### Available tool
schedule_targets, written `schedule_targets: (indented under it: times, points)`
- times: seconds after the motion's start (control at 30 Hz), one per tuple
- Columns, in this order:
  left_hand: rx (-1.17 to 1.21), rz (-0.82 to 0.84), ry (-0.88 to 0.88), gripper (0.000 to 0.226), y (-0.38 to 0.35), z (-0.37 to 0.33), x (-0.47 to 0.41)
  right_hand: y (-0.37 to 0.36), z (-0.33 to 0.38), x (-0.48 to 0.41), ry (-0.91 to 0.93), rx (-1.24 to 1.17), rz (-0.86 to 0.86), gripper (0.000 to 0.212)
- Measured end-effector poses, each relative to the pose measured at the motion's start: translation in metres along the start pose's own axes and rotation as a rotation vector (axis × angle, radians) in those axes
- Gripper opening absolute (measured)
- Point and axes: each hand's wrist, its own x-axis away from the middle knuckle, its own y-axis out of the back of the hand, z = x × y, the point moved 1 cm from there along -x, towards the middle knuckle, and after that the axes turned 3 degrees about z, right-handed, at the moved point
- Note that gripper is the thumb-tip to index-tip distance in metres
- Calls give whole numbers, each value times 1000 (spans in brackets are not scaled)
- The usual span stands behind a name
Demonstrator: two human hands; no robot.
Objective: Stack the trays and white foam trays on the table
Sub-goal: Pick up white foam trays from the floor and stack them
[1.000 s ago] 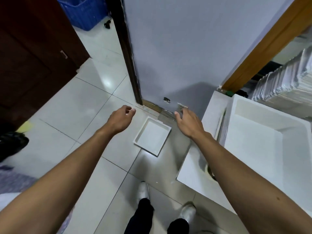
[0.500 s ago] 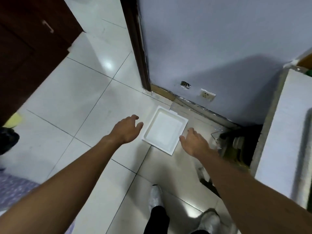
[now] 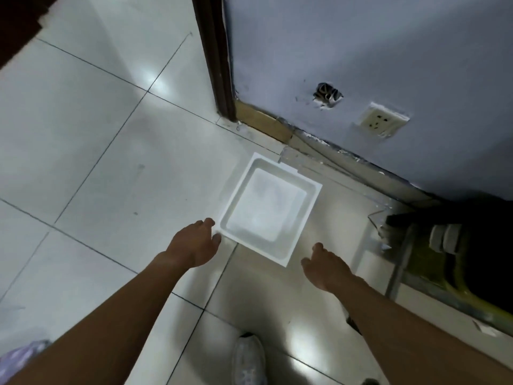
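A white tiled floor carries a square white foam tray, open side up, just ahead of both grips. The left grip, loosely open and empty, sits beside its corner; whether they touch is unclear. The right grip is relaxed and empty, its fingertips hidden.

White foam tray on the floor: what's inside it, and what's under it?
Inside the white foam tray only its bare white bottom shows; it holds nothing. It sits on the tiled floor; anything beneath is covered by the tray itself.
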Motion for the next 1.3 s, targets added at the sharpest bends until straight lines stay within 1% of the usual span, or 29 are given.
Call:
schedule_targets:
  times: [0.07, 0.17, 0.27, 0.3, 0.4, 0.43, 0.5, 0.57, 0.63, 0.7, 0.8, 0.87, 0.93, 0.97, 1.03, 1.2, 1.3]
  points:
    - [6, -5, 33, 53, -4, 10, -10, -2, 5, -14, -17, -46, 6, 50]
    - [-24, 16, 16, 58, -23, 8, -47, -20, -5, -54, -71, -182, 23, 58]
    - [10, 41, 13, 59, -43, 11, -81, -52, -10, -100, -105, -428, 130, 77]
    - [40, 43, 12, 59, -48, 13, -90, -61, -12, -112, -107, -490, 139, 79]
    - [133, 47, 49, 59, -63, 17, -112, -73, -5, -122, -112, -623, 145, 75]
    - [166, 47, 67, 57, -70, 17, -119, -73, -2, -122, -114, -648, 142, 71]
    - [211, 34, 97, 46, -79, 17, -125, -78, -3, -128, -123, -706, 136, 59]
    - [235, 19, 125, 38, -86, 15, -129, -82, -5, -133, -142, -752, 117, 57]
    - [260, 3, 157, 43, -89, 14, -130, -83, -7, -136, -147, -814, 101, 54]
    - [266, -34, 188, 43, -87, 13, -129, -80, -8, -134, -153, -864, 62, 41]
    - [320, -34, 208, 29, -81, 12, -121, -71, -13, -123, -225, -987, 15, 31]
    - [455, -14, 216, 22, -72, 13, -114, -60, -14, -113, -250, -1045, -5, 29]
    - [603, 21, 237, 16, -59, 12, -102, -48, -15, -95, -261, -1049, -8, 27]
    - [631, 31, 234, 14, -51, 11, -95, -43, -15, -87, -263, -1035, -4, 24]
    - [647, 29, 224, 15, -35, 7, -76, -32, -12, -67, -249, -1007, -1, 20]
    - [714, -5, 229, 23, 13, -5, -32, 7, -1, -19, -146, -977, 0, 23]
    - [775, -20, 225, 24, 37, -11, -5, 34, 6, 9, -81, -936, -58, 18]
